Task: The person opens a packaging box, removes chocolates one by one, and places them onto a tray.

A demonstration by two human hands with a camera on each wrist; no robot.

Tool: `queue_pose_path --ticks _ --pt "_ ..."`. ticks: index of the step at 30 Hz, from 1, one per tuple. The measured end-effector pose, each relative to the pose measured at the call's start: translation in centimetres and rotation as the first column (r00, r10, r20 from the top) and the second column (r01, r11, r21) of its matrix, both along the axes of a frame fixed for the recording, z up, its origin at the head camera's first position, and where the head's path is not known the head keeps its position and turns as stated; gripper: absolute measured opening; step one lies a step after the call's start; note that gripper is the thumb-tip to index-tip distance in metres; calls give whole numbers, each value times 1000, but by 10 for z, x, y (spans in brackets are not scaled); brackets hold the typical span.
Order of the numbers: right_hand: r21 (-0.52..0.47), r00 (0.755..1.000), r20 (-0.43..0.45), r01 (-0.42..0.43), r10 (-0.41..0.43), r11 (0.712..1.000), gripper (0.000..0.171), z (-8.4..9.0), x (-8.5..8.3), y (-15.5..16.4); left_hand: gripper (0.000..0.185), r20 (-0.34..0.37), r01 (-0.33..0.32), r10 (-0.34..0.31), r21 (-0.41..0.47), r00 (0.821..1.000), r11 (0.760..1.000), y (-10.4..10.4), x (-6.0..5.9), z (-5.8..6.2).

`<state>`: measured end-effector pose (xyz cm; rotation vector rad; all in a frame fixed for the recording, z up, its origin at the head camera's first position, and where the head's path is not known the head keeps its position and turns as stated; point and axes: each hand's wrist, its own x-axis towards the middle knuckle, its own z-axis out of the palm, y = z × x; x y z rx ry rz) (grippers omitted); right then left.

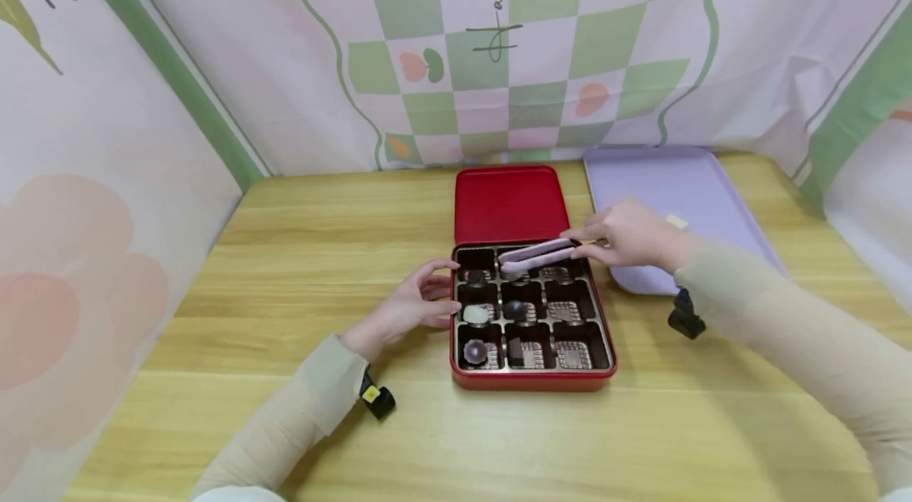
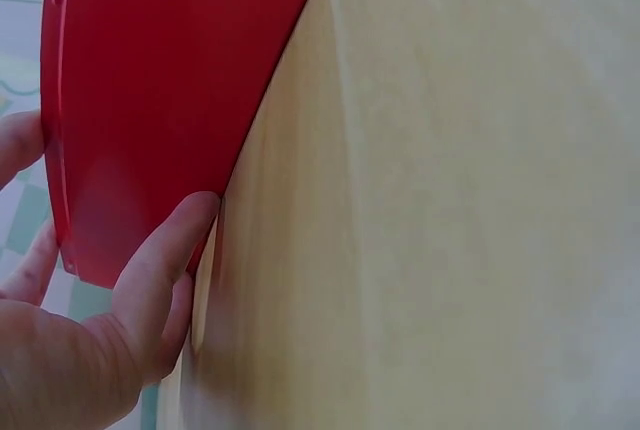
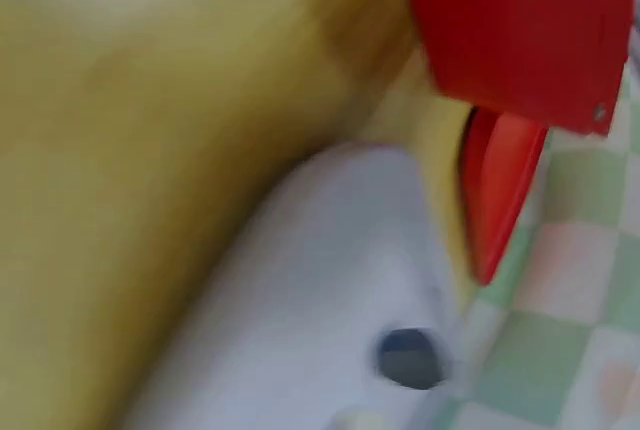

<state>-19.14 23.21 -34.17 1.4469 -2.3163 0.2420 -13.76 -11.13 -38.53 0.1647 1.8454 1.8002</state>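
Observation:
My right hand (image 1: 634,237) pinches lilac tongs (image 1: 537,256), whose tips reach over the back middle compartment of a red tin box (image 1: 534,382); whether they grip anything cannot be told. My left hand (image 1: 409,304) rests its fingertips and thumb against the box's left wall, seen closely in the left wrist view. Dark dividers split the box into compartments. Inside are a white chocolate (image 1: 476,314), a dark round chocolate (image 1: 514,309), a flower-shaped dark chocolate (image 1: 475,351), a dark block (image 1: 516,351) and a dark piece (image 1: 475,277) at back left.
Behind the box lies its red lid (image 1: 509,205). A lilac tray (image 1: 641,169) stands at the right, bearing a cream piece (image 1: 676,222) and, in the right wrist view, a dark oval piece (image 3: 410,358). A patterned cloth (image 1: 541,51) hangs behind the wooden table (image 1: 321,225).

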Motion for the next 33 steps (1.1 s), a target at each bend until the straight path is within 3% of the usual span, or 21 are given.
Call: queue_pose_path --ticks 4,8,12,19,23,28,33 --pt "-15 999 19 32 -32 999 38 -5 6 8 62 -2 4 -4 4 1000 1000 1 1 -1" --pt "17 999 -6 43 -43 999 43 9 5 10 61 -11 -4 4 4 1000 1000 2 1 -1" --pt "124 998 -24 58 -55 991 38 33 3 5 62 -11 -11 11 1 1000 1000 0 1 0" --pt "328 998 -11 62 -62 943 28 62 2 -20 62 -1 0 0 0 1000 1000 -1 -1 1" --pt "397 999 -29 40 -31 917 18 65 0 -36 62 5 4 -4 6 1000 1000 0 -1 0" --pt "463 997 -74 59 -28 884 22 60 -3 -47 62 1 14 -14 12 1000 1000 2 -2 -2" --pt "429 998 -54 55 -35 902 18 55 0 -45 62 2 5 -5 7 1000 1000 1 -1 -1"
